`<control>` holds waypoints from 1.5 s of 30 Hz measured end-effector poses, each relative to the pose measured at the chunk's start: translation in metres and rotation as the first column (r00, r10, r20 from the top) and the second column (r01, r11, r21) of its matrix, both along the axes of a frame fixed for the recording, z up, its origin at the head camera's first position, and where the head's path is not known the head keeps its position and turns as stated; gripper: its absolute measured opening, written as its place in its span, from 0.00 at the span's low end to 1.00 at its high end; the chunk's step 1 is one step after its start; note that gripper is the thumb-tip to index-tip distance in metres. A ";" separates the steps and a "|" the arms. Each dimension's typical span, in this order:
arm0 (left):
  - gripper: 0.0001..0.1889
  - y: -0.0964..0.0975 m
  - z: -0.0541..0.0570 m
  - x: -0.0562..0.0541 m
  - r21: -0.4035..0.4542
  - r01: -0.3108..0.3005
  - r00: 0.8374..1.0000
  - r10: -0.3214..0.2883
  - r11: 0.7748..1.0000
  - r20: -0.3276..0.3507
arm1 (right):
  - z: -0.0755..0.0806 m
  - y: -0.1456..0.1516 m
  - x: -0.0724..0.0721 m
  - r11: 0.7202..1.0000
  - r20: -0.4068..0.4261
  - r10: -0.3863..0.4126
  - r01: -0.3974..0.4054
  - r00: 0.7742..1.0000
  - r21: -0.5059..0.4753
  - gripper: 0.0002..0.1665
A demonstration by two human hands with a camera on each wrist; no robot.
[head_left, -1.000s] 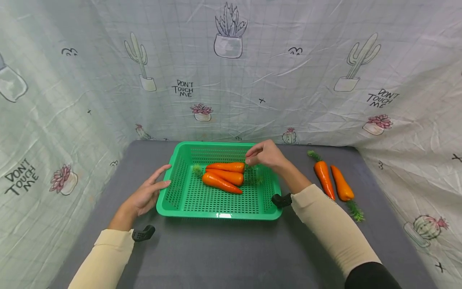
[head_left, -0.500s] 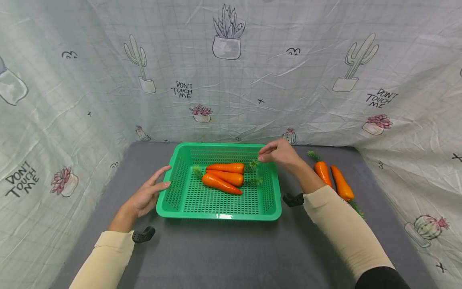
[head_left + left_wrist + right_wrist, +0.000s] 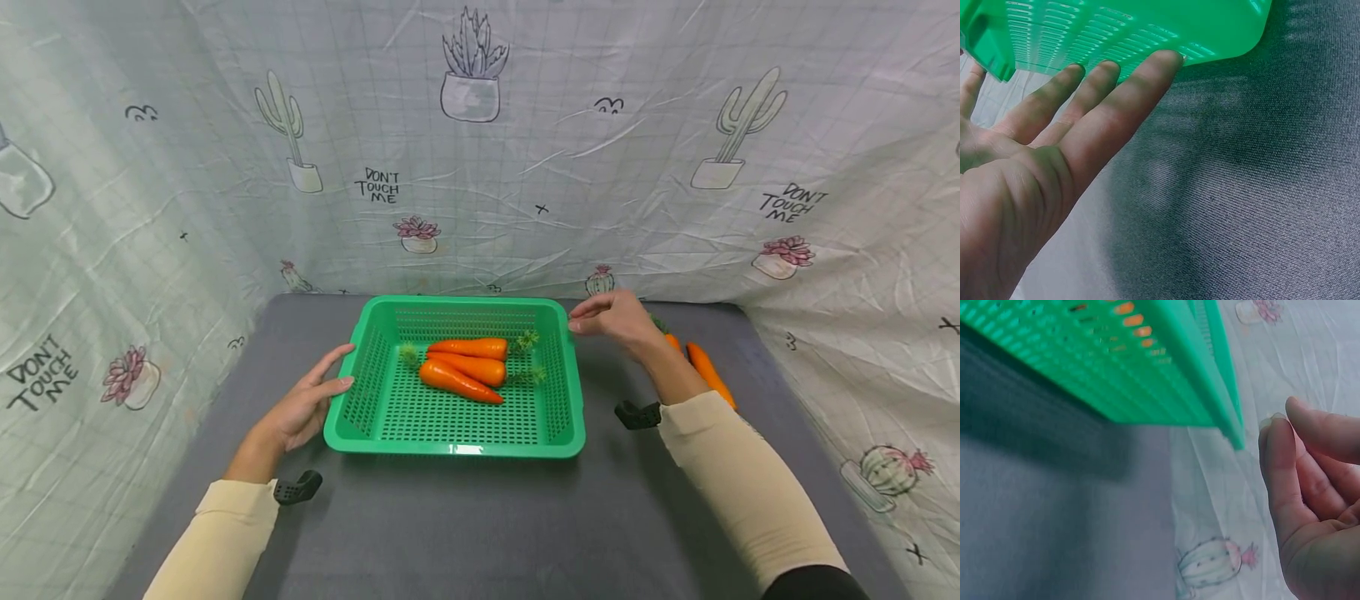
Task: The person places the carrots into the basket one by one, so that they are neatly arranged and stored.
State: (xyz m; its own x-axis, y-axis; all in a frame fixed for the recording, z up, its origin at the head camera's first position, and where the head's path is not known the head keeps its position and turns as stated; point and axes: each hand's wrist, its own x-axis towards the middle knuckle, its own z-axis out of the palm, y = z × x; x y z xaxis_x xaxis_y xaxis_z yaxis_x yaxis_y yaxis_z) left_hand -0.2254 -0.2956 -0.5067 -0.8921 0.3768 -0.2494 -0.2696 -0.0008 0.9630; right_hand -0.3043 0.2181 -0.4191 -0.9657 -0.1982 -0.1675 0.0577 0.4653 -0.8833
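Observation:
A green perforated plastic basket [image 3: 375, 447] stands on the table with three orange carrots lying in it: a rear carrot [image 3: 468, 347], a middle carrot [image 3: 474, 367] and a front carrot [image 3: 453, 380]. My left hand [image 3: 300, 408] is at the basket's left side, its fingers extended. In the left wrist view, those fingers [image 3: 1110, 119] lie along the outside of the basket wall. Just beyond the right rim is my right hand [image 3: 618, 322]. The right wrist view shows that hand [image 3: 1319, 487] apart from the basket, fingers loosely bent, nothing between them.
Two more carrots lie on the grey table to the right: one carrot [image 3: 707, 373], and another carrot [image 3: 672, 341] mostly hidden by the right forearm. A printed cloth [image 3: 540, 150] with cactus drawings hangs behind and at both sides.
My right hand has moved right, from over the carrots' tops to outside the basket's right rim, uncovering the rear carrot's leaves. The left hand and the carrots have stayed put.

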 end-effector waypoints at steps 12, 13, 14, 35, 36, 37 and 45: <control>0.36 0.000 0.001 0.002 0.012 0.003 1.000 -0.003 1.000 0.002 | -0.011 0.037 0.007 0.996 0.044 -0.089 0.089 0.995 0.015 0.29; 0.36 0.001 0.001 0.002 0.013 0.003 1.000 -0.003 1.000 0.002 | -0.012 0.040 0.007 0.995 0.049 -0.100 0.099 0.994 0.024 0.29; 0.36 0.000 0.001 0.002 0.013 0.002 1.000 -0.002 1.000 0.002 | -0.013 0.043 0.007 0.994 0.056 -0.110 0.109 0.992 0.027 0.29; 0.36 0.001 -0.001 0.002 0.002 0.008 1.000 -0.008 1.000 0.003 | -0.033 0.086 0.016 0.973 0.076 -0.228 0.225 0.971 0.048 0.31; 0.36 0.001 -0.001 0.002 -0.001 0.008 1.000 -0.008 1.000 0.003 | -0.033 0.088 0.017 0.972 0.079 -0.235 0.232 0.969 0.048 0.31; 0.36 0.001 -0.001 0.002 -0.003 0.009 1.000 -0.009 1.000 0.002 | -0.034 0.090 0.018 0.971 0.085 -0.240 0.237 0.967 0.044 0.31; 0.36 0.002 0.002 0.003 -0.011 -0.004 1.000 0.004 1.000 -0.001 | -0.040 0.095 0.019 0.956 0.095 -0.283 0.289 0.955 -0.059 0.29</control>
State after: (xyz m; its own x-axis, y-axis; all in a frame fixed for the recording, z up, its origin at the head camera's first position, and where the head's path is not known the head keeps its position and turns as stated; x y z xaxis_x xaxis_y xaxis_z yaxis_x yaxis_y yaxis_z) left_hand -0.2224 -0.2937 -0.5045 -0.8939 0.3704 -0.2526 -0.2686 0.0087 0.9632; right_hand -0.2851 0.3127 -0.4592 -0.9668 0.0694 -0.2461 0.2545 0.3543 -0.8999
